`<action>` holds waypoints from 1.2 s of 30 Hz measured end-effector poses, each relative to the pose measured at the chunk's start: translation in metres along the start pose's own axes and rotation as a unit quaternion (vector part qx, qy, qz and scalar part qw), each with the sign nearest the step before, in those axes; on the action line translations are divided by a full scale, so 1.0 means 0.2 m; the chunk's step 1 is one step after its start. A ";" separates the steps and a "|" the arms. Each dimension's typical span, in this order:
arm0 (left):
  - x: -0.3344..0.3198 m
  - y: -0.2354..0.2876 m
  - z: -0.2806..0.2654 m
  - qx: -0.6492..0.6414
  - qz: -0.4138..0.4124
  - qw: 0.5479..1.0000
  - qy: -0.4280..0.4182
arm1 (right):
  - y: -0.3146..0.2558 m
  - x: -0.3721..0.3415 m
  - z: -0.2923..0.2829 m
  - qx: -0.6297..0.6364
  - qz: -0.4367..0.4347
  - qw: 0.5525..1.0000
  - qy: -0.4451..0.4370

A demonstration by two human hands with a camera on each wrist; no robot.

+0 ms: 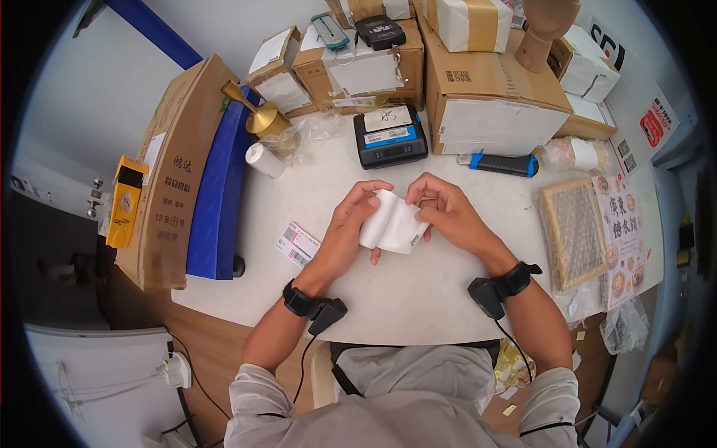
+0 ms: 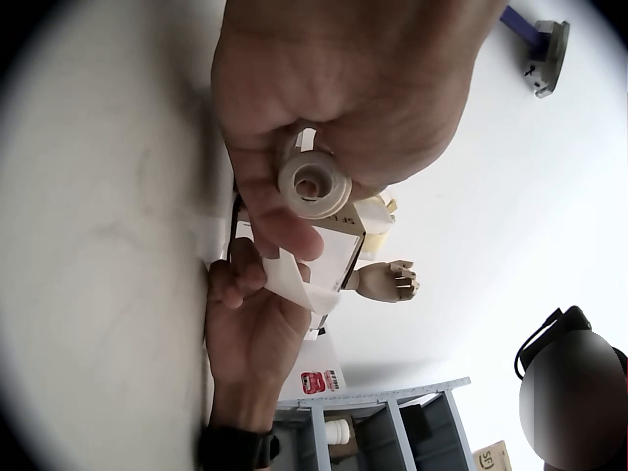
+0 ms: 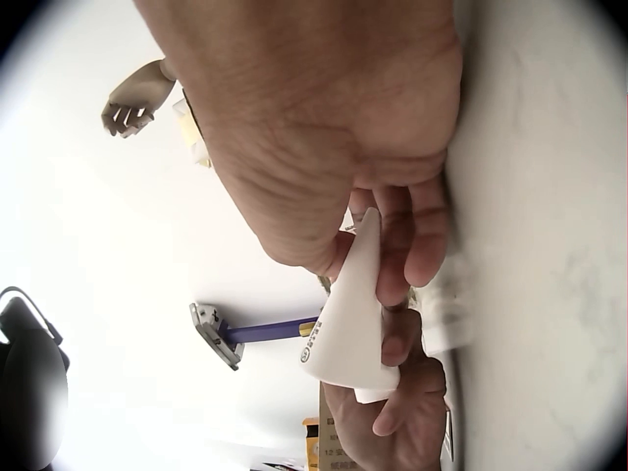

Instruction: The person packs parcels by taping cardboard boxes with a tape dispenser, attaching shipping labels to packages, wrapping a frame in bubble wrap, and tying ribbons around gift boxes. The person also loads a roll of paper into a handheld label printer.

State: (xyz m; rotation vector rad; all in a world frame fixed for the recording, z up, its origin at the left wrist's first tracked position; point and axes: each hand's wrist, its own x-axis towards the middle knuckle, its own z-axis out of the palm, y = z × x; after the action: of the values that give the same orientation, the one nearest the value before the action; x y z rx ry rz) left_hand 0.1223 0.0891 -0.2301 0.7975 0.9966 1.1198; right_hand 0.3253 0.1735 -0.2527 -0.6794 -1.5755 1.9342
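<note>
A small roll of white paper [image 1: 373,224] lies in my left hand [image 1: 345,231], its fingers and thumb curled round it. In the left wrist view the roll shows end-on, with a pale hollow core [image 2: 314,184]. From the roll a loose white strip [image 1: 404,230] stretches across to my right hand [image 1: 454,215], which pinches its far edge between thumb and fingers. Small dark print marks one corner of the strip, seen also in the right wrist view. Both hands are above the white table [image 1: 373,299], in front of a black label printer [image 1: 390,153].
A printed label [image 1: 299,244] lies left of the hands, near another white roll [image 1: 264,160]. A blue-and-black utility knife [image 1: 502,164] rests at the right, by a bubble-wrapped package [image 1: 572,233] and a pink booklet [image 1: 622,239]. Cardboard boxes [image 1: 500,86] line the back.
</note>
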 end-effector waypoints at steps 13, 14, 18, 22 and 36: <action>0.00 0.01 -0.03 0.034 0.031 0.999 0.010 | -0.03 -0.01 -0.03 -0.123 -0.187 0.973 0.054; 0.01 0.00 -0.04 0.024 0.020 1.000 -0.002 | -0.05 -0.02 -0.02 -0.123 -0.187 0.973 0.053; 0.00 0.04 -0.02 0.003 -0.003 1.000 -0.019 | -0.16 -0.05 0.07 -0.358 -0.301 0.884 0.017; -0.01 0.04 -0.05 -0.072 -0.012 0.992 -0.106 | -0.09 -0.03 0.04 -0.332 -0.264 0.905 0.026; -0.05 0.06 -0.02 0.224 -0.075 0.969 -0.070 | -0.08 -0.03 0.02 -0.049 -0.072 0.992 0.089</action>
State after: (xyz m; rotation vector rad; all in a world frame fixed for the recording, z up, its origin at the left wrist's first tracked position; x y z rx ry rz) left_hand 0.1141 0.0834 -0.2186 1.1267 1.1867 0.7028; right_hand 0.3282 0.1699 -0.2359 -0.7342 -1.5709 1.6542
